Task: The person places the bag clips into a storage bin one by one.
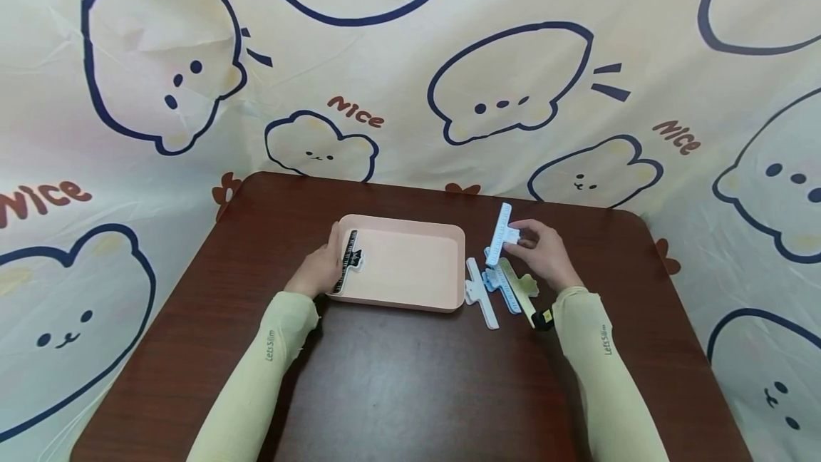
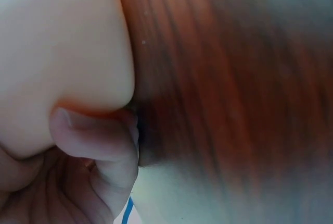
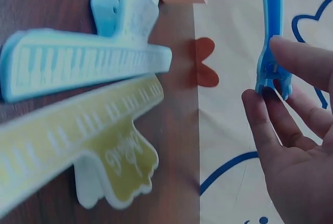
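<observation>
My left hand (image 1: 318,268) holds the pink tray (image 1: 410,301) at its left side. In the left wrist view the thumb (image 2: 93,133) presses the tray's wall near a corner; the other fingers are mostly hidden. Inside the tray, along its left end, lies a black-and-white piano-key clip (image 1: 348,262). My right hand (image 1: 545,252) pinches a light blue clip (image 1: 500,234) by its handle, raised above the other clips. Below it on the table lie a blue piano-key clip (image 3: 88,62), a yellow-green one (image 3: 78,138) and a whitish one (image 1: 481,294).
The loose clips lie close together beside the tray's right wall. A dark brown wooden table (image 1: 410,383) bears everything, with a printed cloth (image 1: 404,70) hanging behind its far edge. A small black item with a yellow mark (image 1: 545,318) shows at my right wrist.
</observation>
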`<state>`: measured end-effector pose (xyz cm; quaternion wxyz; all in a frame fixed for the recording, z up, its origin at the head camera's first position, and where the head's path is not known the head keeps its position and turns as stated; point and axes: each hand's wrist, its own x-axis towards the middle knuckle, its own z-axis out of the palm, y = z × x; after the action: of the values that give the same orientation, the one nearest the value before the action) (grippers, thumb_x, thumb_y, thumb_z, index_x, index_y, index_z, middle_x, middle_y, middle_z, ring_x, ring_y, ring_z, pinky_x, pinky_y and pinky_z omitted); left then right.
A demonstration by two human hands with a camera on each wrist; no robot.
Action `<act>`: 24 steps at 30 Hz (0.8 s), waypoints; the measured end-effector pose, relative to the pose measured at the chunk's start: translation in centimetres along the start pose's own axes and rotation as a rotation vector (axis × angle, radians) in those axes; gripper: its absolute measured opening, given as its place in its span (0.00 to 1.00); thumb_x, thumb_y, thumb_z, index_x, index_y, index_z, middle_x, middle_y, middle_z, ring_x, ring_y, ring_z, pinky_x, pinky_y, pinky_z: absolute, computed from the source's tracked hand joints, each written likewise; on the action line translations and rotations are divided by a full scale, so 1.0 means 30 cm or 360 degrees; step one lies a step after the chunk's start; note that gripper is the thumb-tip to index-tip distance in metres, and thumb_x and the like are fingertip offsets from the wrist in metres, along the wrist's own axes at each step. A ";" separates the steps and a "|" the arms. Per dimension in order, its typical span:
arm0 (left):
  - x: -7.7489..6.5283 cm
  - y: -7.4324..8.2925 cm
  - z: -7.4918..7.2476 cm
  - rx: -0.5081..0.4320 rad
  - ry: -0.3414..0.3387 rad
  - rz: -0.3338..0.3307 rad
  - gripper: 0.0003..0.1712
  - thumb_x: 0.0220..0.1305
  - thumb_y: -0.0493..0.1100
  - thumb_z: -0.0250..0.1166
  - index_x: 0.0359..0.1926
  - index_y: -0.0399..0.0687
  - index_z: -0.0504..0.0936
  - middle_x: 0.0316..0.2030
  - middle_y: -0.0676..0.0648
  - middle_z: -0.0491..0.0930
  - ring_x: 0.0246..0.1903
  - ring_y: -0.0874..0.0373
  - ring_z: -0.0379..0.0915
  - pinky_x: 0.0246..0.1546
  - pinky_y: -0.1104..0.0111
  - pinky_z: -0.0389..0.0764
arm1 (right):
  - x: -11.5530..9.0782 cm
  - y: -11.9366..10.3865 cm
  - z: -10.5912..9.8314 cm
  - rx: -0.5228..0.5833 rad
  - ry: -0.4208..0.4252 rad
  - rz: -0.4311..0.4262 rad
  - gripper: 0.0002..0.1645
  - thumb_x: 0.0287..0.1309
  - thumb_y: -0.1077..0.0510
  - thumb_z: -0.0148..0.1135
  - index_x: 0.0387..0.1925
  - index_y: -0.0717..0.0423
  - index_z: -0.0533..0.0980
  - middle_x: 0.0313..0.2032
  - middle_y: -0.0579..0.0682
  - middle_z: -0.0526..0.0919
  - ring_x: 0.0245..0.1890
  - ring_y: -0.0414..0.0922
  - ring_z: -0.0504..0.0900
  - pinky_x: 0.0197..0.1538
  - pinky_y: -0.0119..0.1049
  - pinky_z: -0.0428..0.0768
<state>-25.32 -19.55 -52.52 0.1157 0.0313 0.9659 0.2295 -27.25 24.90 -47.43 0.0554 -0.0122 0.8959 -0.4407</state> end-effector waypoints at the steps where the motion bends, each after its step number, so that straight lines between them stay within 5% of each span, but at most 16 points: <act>1: -0.001 0.000 0.000 0.0000 0.0001 -0.0001 0.44 0.79 0.41 0.46 0.82 0.40 0.29 0.64 0.26 0.73 0.48 0.41 0.81 0.56 0.47 0.78 | -0.002 -0.004 0.007 -0.0008 -0.0002 -0.0008 0.27 0.66 0.59 0.69 0.65 0.54 0.75 0.65 0.62 0.75 0.63 0.62 0.79 0.62 0.56 0.79; 12: 0.002 0.003 0.001 0.0005 0.0002 0.0002 0.45 0.79 0.40 0.47 0.82 0.41 0.29 0.64 0.26 0.74 0.45 0.43 0.81 0.53 0.49 0.79 | -0.004 -0.028 0.090 -0.0170 0.0002 -0.0147 0.28 0.64 0.59 0.71 0.64 0.52 0.76 0.61 0.58 0.76 0.59 0.60 0.82 0.58 0.55 0.82; 24: 0.003 0.005 0.005 0.0004 0.0009 -0.0007 0.44 0.79 0.40 0.47 0.82 0.42 0.29 0.63 0.26 0.74 0.47 0.42 0.81 0.54 0.48 0.79 | 0.004 -0.086 0.180 -0.0114 -0.0067 -0.0171 0.27 0.63 0.60 0.73 0.62 0.53 0.78 0.61 0.57 0.76 0.59 0.58 0.82 0.58 0.51 0.83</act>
<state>-25.37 -19.34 -52.60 0.1133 0.0286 0.9666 0.2282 -26.84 19.07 -48.67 0.0500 -0.0715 0.9077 -0.4104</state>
